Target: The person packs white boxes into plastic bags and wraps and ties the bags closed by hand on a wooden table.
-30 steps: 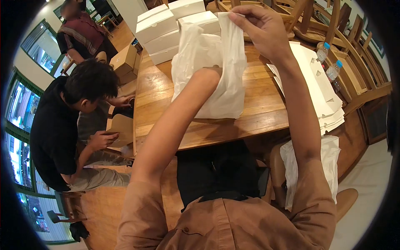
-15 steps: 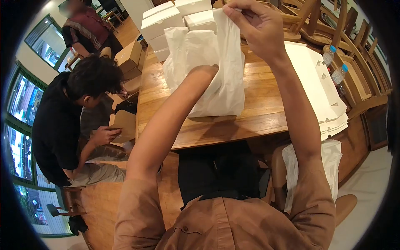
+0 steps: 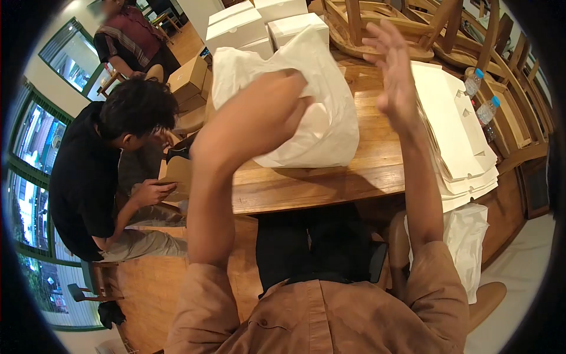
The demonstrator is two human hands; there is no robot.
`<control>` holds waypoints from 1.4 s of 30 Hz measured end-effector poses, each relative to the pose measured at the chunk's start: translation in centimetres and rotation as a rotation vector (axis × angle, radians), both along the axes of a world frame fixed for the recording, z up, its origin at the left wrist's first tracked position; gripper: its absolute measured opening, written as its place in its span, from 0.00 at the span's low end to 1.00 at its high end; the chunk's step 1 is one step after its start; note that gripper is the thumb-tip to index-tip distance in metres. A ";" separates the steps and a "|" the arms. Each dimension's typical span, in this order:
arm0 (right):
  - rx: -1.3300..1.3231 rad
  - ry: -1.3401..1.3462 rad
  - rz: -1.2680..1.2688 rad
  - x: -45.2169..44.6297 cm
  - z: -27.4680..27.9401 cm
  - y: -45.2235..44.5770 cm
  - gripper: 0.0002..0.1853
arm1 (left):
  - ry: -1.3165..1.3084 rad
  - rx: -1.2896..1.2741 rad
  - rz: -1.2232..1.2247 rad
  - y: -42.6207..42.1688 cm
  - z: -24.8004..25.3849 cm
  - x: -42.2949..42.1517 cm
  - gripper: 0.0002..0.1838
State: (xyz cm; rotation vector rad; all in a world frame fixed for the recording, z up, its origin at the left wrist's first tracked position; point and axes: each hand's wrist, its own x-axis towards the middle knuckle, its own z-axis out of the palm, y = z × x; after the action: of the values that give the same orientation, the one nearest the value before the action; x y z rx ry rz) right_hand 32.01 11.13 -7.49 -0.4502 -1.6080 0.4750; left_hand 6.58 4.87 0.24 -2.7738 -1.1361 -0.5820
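A white plastic bag (image 3: 330,135) stands upright on the wooden table (image 3: 377,147), its top loosely spread. My left hand (image 3: 265,118) is in front of the bag, overlapping it and hiding part of its middle. Its fingers are curled inward and blurred, so whether they grip the plastic cannot be made out. To the right of the bag, my right hand (image 3: 396,79) is raised in the air, apart from it, with fingers spread and nothing in them.
White boxes (image 3: 236,29) are stacked behind the bag. Flat white cardboard sheets (image 3: 451,127) lie along the table's right side, beside water bottles (image 3: 487,110) and upturned wooden chairs (image 3: 407,35). At left, a seated person (image 3: 88,177) holds brown cardboard (image 3: 177,171); another person stands behind.
My left hand has come out of the bag and is now before it. My right hand has let go of the bag's edge and moved right, opening. The bag's top has sunk.
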 end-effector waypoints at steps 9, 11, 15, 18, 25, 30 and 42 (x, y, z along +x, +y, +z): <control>-0.238 -0.195 0.181 -1.6 -4.3 -1.8 0.92 | -0.970 0.030 -0.047 2.0 -9.3 -8.7 0.74; -0.241 -0.199 0.187 -2.1 -4.8 -0.4 0.92 | -1.097 -0.295 -0.112 3.4 -11.6 -7.1 0.84; -0.329 -0.221 0.190 -2.7 -6.2 0.9 0.92 | -0.980 -0.423 -0.059 4.8 -13.8 -6.1 0.80; -0.391 -0.137 0.265 -3.4 -5.9 -0.2 0.84 | -0.837 -0.392 -0.008 3.7 -13.4 -5.8 0.61; -0.407 -0.111 0.178 -3.8 -7.1 0.3 0.46 | -0.972 -0.420 0.055 2.4 -14.0 -6.0 0.48; -0.417 -0.093 0.136 -4.8 -7.8 -0.7 0.26 | -1.147 -0.708 0.091 1.9 -14.1 -6.1 0.30; -0.392 -0.351 0.123 -4.4 -8.6 -0.6 0.21 | -0.922 -0.554 -0.005 2.9 -16.0 -4.4 0.26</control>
State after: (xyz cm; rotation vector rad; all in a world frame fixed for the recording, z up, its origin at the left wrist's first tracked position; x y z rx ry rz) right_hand 27.60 10.54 -16.05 -0.7648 -1.8916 0.8484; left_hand 2.16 7.75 -15.75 -2.9596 -1.6162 -1.9383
